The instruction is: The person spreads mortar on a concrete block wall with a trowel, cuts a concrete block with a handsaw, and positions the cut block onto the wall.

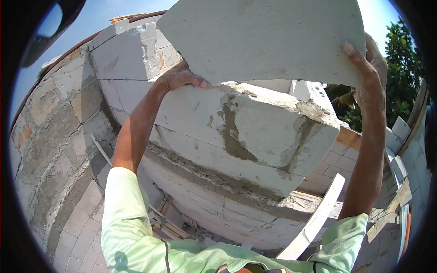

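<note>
A large pale grey aerated concrete block [268, 41], with its left end cut at a slant, is held up in front of me between both hands. My left hand [184, 78] grips its lower left corner, thumb along the bottom edge, the other fingers mostly hidden behind it. Around the right end closes my right hand [371, 68], with the thumb on the near face. Just below the block is the top of a block wall [268, 123], rough and smeared with mortar. Whether the block touches the wall top, I cannot tell.
At the left stands a mortar-patched wall [59, 118]. A cut block [125, 52] sits higher on the wall at the back left. A long pale plank [314, 218] leans at the lower right. Wooden boards [391, 209] lie farther right, and trees [400, 68] rise beyond.
</note>
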Available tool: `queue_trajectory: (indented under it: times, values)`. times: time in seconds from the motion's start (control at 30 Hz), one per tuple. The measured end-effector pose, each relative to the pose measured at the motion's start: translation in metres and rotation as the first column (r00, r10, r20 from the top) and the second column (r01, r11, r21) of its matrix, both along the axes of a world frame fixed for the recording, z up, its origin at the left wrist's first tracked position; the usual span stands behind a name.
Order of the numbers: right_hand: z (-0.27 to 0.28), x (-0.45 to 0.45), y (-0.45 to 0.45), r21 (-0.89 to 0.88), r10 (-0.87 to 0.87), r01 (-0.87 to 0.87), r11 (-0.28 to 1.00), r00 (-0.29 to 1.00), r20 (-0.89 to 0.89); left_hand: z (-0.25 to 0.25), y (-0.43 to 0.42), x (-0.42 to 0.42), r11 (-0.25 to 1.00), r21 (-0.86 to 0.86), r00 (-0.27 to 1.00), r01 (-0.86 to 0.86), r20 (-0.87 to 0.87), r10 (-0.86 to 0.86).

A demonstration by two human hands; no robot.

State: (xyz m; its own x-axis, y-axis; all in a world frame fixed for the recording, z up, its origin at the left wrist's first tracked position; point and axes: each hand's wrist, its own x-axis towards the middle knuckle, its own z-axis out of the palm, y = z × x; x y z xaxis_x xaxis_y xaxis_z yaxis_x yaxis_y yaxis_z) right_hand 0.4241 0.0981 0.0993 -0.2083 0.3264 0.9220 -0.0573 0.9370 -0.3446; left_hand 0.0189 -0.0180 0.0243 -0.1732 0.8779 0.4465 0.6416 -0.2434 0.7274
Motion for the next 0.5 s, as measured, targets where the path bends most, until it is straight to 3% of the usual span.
queue_trajectory:
  times: [0.17,0.27,0.4,0.5]
  values:
    - [0.040,-0.007,0.015,0.125,-0.039,0.022,0.992,0.989,0.140,0.001,0.000,-0.002,0.998,-0.034,0.999,-0.046,0.014,0.046]
    - [0.051,-0.016,0.011,0.184,-0.079,0.056,0.981,0.990,0.117,0.000,0.000,-0.004,0.999,-0.033,0.999,-0.033,0.011,0.033]
    - [0.067,-0.016,0.025,0.167,-0.084,0.043,0.985,0.964,0.253,-0.002,0.003,-0.010,1.000,-0.026,0.999,-0.016,-0.033,0.015]
    - [0.073,-0.018,0.032,0.189,-0.115,0.071,0.979,0.966,0.232,-0.003,0.000,-0.007,1.000,-0.004,0.997,-0.022,-0.073,0.022]
